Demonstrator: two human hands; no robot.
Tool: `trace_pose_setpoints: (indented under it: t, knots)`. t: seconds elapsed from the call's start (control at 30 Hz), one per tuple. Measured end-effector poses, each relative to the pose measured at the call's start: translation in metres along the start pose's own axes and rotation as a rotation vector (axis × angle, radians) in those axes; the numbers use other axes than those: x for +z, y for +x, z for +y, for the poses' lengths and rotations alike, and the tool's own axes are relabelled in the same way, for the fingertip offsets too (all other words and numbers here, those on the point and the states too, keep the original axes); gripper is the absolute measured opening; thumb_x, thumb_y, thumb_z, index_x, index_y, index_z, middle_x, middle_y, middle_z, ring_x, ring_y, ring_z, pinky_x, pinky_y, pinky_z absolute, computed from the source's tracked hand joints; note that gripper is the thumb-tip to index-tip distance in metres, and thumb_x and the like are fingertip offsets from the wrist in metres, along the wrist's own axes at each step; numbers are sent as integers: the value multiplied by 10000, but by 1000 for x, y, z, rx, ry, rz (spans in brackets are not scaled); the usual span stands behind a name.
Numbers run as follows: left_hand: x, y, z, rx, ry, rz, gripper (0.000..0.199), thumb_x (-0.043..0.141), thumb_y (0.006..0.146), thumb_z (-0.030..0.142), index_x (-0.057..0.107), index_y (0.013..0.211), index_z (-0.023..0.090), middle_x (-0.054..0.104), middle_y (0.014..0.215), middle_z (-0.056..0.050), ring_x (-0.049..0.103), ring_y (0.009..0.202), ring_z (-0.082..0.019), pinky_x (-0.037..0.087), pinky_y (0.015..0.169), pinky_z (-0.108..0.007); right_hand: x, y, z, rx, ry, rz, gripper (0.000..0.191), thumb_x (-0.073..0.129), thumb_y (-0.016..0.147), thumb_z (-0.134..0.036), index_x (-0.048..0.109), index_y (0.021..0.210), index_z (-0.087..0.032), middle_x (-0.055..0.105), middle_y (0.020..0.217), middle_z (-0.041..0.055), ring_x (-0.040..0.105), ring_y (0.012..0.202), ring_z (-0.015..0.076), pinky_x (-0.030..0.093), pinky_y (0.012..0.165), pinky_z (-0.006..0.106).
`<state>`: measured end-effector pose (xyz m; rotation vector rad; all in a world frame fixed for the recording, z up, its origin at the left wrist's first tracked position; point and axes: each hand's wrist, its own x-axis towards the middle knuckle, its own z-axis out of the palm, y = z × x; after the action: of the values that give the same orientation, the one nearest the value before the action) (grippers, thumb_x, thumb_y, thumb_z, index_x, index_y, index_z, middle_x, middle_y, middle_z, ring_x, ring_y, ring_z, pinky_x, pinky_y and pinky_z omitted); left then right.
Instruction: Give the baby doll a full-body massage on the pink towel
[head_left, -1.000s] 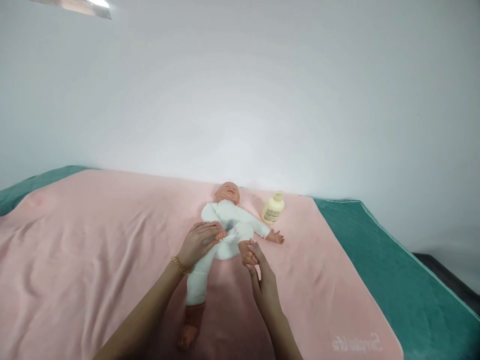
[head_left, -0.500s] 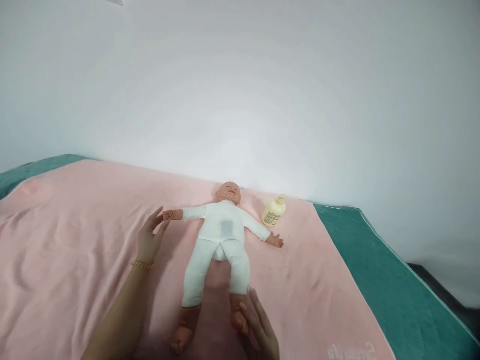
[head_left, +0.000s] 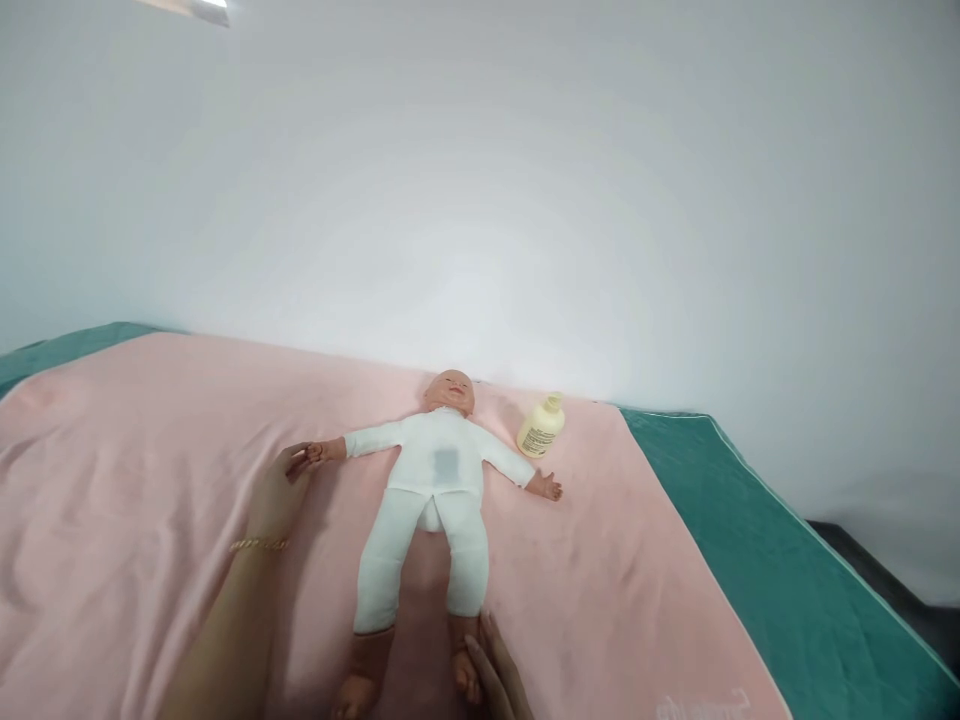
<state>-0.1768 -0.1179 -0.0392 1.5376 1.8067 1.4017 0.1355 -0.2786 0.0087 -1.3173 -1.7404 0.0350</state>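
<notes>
A baby doll (head_left: pixel 439 460) lies on its back with arms and legs spread, its body in white cloth with a grey patch on the chest. At the doll's outstretched arm on the left, my left hand (head_left: pixel 281 490), with a gold bracelet at the wrist, has its fingertips closed on the doll's small hand. Near the bottom edge, my right hand (head_left: pixel 499 675) rests against the outer side of the doll's foot on the right, fingers stretched out and partly cut off by the frame. The doll's other foot (head_left: pixel 360 690) lies free of my hands.
A pale yellow bottle (head_left: pixel 541 428) with printed text stands beside the doll's arm on the right. Beneath lies a wrinkled pink blanket (head_left: pixel 615 580) over a green cover (head_left: pixel 750 520). A white wall (head_left: pixel 480 200) rises right behind the doll's head.
My left hand has shifted slightly left and down, its fingers closer together at the doll's hand. My right hand sits lower in view. The view has tilted up a little.
</notes>
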Motion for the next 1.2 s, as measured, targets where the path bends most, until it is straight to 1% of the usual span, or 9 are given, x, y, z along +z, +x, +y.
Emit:
trace_pose_setpoints:
  t: [0.13,0.27,0.37,0.47,0.63,0.8,0.9,1.03,1.2]
  knots:
    - [2,-12,33,-34,-26,20,393,580,829,460,618,1166,263,682,1180,-54,652,1059,-295,557,832,-406,-12,-4,8,88,71,-10,398,584,860,-521,577,1235,-387,614,1231,8,579,1170,278,575,861,465]
    - [16,-31,78,97,36,33,373,583,844,453,634,1172,282,699,1152,-12,650,1066,-264,529,889,-362,-25,-9,16,121,94,-11,291,543,943,-372,582,1187,-218,575,1246,83,590,1068,217,527,892,416]
    - [35,-45,103,314,102,-81,365,596,845,404,627,1176,254,701,1148,-30,658,1042,-251,528,859,-327,-20,3,22,144,115,-12,351,527,950,-345,534,1280,-227,554,1309,99,588,1120,230,527,928,416]
    - [56,-56,113,472,148,-160,328,582,855,323,620,1168,232,727,1059,-41,672,973,-233,513,871,-340,-11,17,27,181,135,-35,416,417,982,-295,434,1397,-271,529,1386,70,513,1271,238,501,1013,390]
    - [73,-58,110,570,134,-217,269,574,850,266,647,1108,247,694,1172,-45,663,1017,-229,495,914,-361,0,29,30,235,195,-81,444,376,986,-269,395,1429,-279,496,1430,34,427,1353,229,429,1093,412]
    - [68,-57,100,341,17,-179,318,633,819,370,664,1119,270,692,1180,-13,650,1064,-234,511,912,-350,2,23,30,232,221,-63,442,401,978,-263,414,1420,-282,487,1440,34,431,1350,221,421,1097,404]
    - [59,-53,94,202,-32,-76,354,642,815,426,665,1136,279,707,1146,4,660,1052,-231,532,869,-318,0,10,31,238,222,-51,456,408,973,-250,405,1427,-289,475,1450,32,434,1347,216,424,1089,397]
    - [38,-35,82,122,118,101,374,603,839,443,672,1161,266,721,1106,-28,677,984,-267,533,804,-341,-6,-12,35,159,173,-59,480,420,962,-209,397,1433,-296,474,1450,35,480,1309,208,455,1053,365]
    - [3,-3,52,10,345,74,427,524,874,466,650,1197,217,687,1168,-92,653,1000,-312,514,791,-396,-23,-35,44,-92,45,-88,481,476,949,-214,431,1421,-296,453,1459,46,525,1260,238,489,1018,353]
